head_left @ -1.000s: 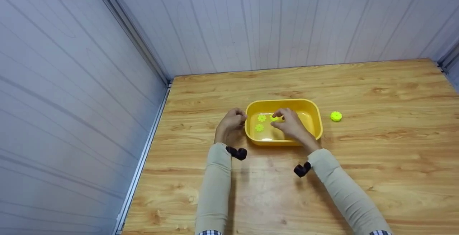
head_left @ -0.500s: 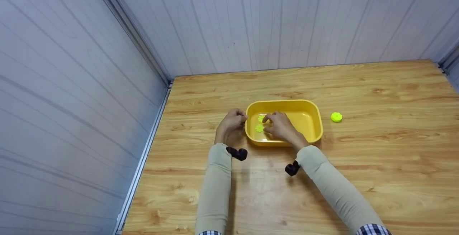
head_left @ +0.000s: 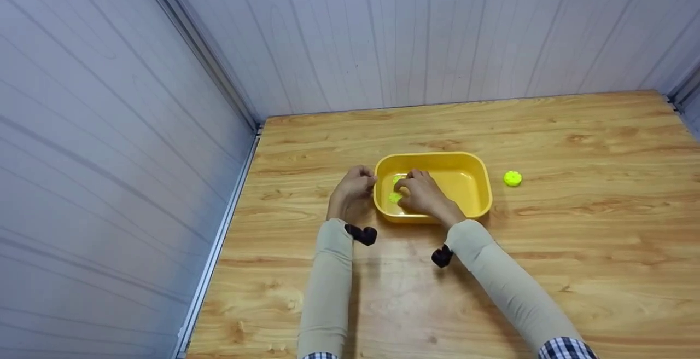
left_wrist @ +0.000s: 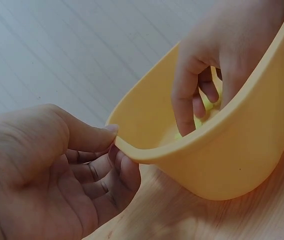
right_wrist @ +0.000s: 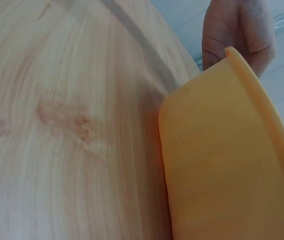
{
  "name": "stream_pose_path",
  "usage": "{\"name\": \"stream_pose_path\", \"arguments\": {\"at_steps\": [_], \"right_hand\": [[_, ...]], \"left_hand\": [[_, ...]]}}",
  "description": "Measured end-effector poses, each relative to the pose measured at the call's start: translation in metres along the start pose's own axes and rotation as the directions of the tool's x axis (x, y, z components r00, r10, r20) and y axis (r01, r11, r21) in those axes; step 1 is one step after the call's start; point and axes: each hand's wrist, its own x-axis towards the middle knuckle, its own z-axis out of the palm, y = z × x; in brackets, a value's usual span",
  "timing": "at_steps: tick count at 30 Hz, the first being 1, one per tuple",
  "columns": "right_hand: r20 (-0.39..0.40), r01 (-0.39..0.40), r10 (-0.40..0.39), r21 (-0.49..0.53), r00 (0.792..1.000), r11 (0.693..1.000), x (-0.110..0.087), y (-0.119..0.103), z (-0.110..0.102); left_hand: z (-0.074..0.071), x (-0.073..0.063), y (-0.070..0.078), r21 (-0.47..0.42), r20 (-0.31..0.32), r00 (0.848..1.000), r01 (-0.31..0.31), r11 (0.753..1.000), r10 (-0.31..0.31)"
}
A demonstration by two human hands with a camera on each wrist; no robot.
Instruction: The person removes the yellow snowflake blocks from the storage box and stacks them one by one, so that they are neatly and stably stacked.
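"Head view, please: from my desk at the far end, how far along would you say we are?"

"Partway, in my judgement. I see two flower pieces set in the yellow tray (head_left: pixel 462 186), a near flower (head_left: pixel 395 198) and a far flower (head_left: pixel 396 179), both at its left end and partly covered by the right hand (head_left: pixel 426 192). I can't rule out more beneath it. What seems left is the thick flower (head_left: pixel 512 178) on the wooden table (head_left: pixel 579 211), near the tray's right end but not touching it."

"And the grips?"

"My left wrist feed makes one plain: the left hand (head_left: pixel 354 185) pinches the tray's left rim between thumb and fingers. The right hand reaches down inside, fingers bent toward the tray floor among the flowers. Some fingertips are hidden behind the rim, so I can't tell whether it grasps a flower or only touches one. My right wrist feed mostly gives me the tray's outer wall."

"How do the things look from where you sit?"

"The tray is oblong, round-cornered and glossy, standing upright on the table. The two flowers inside are yellow-green with lobed edges, and look flat and separate. The one outside shares their colour and scalloped outline but appears taller; a stack or a single body, it's too small for me to say."
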Motion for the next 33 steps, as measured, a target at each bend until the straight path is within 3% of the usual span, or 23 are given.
{"name": "stream_pose_path", "arguments": {"at_steps": [5,12,23,33], "right_hand": [[-0.026,0.017,-0.016,0.021,1.0,1.0,0.001,0.001,0.001],[-0.01,-0.054,0.055,0.106,0.998,0.993,0.001,0.002,-0.001],[0.038,-0.123,0.117,0.257,0.992,0.958,-0.002,0.005,-0.013],[-0.049,-0.069,0.091,0.339,0.995,0.938,-0.011,0.009,-0.025]], "left_hand": [[0.0,0.0,0.0,0.006,-0.001,1.0,0.011,1.0,-0.011],[0.0,0.0,0.0,0.011,0.007,0.999,0.048,0.999,-0.048],[0.001,0.001,0.001,0.03,0.01,0.999,0.044,0.999,-0.044],[0.0,0.002,-0.001,0.032,-0.001,1.0,0.027,0.999,-0.027]]}}
